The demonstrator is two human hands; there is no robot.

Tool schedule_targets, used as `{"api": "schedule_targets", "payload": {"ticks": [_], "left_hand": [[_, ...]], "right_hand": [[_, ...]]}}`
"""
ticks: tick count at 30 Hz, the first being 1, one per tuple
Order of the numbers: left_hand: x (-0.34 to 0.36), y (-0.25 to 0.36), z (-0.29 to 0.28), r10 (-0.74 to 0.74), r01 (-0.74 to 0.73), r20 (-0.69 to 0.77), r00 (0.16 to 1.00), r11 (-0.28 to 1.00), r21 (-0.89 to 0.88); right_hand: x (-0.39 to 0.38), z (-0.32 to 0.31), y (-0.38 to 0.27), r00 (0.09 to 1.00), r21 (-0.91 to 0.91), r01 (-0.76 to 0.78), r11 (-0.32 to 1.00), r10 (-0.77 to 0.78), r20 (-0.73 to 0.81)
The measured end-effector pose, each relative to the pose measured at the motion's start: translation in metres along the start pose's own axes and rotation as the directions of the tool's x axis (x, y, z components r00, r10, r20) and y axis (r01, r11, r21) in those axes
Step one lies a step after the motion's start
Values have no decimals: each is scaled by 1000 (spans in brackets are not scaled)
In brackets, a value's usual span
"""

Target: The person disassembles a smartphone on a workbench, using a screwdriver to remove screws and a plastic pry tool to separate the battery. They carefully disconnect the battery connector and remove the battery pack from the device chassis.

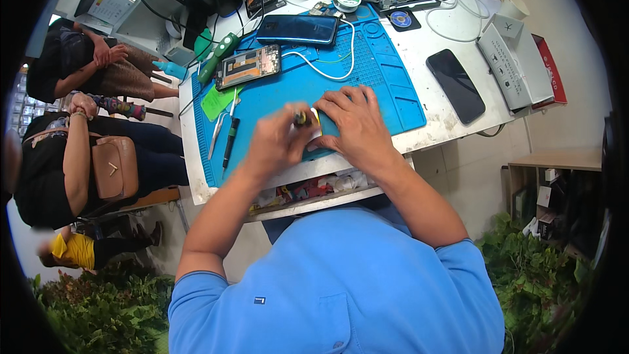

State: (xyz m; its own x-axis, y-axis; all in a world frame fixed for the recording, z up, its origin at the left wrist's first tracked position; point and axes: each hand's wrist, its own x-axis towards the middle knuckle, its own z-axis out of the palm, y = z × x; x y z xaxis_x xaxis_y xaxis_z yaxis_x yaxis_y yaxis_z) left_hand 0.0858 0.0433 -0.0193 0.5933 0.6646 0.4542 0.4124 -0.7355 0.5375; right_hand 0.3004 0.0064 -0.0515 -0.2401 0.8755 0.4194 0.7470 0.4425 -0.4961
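Observation:
Over the front of the blue work mat (386,72), my left hand (278,137) is closed and blurred by motion. From its fingers pokes the yellow-and-black end of a small tool (300,118); the rest is hidden. Close beside it, my right hand (357,124) curves, fingers bent, against a small white piece with a yellow edge (318,120), mostly covered. To the left of my hands lie a black-and-green screwdriver (230,143) and pale tweezers (215,137). Farther back rests an opened phone (249,67) showing its inside, near a dark blue phone (298,29) with a white cable.
A black phone (457,85) and a white box (513,65) occupy the right of the table. A green-handled tool (218,58), a green note (219,99) and a solder spool (347,0) sit farther back. Below the table edge, a drawer (314,202) stands open. People are at the left.

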Motion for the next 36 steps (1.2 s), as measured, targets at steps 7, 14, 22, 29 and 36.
{"api": "schedule_targets", "payload": {"ticks": [7,14,22,29,36], "left_hand": [[-2,5,2,43,-42,3,999,995,-87],[-1,0,7,-37,35,-23,999,995,-99],[-54,1,-30,-165,162,-23,986,982,-95],[-14,12,7,-37,39,21,999,994,-105],[-60,-2,-39,-200,202,32,979,975,-88]], "right_hand": [[-2,1,0,1000,8,-2,1000,3,-17],[-2,-11,-1,999,68,30,997,-32,31],[-5,-13,-1,996,70,13,997,-18,82],[-4,-12,0,994,107,9,994,-20,104],[-4,-15,-5,995,90,-17,996,8,99]]}}
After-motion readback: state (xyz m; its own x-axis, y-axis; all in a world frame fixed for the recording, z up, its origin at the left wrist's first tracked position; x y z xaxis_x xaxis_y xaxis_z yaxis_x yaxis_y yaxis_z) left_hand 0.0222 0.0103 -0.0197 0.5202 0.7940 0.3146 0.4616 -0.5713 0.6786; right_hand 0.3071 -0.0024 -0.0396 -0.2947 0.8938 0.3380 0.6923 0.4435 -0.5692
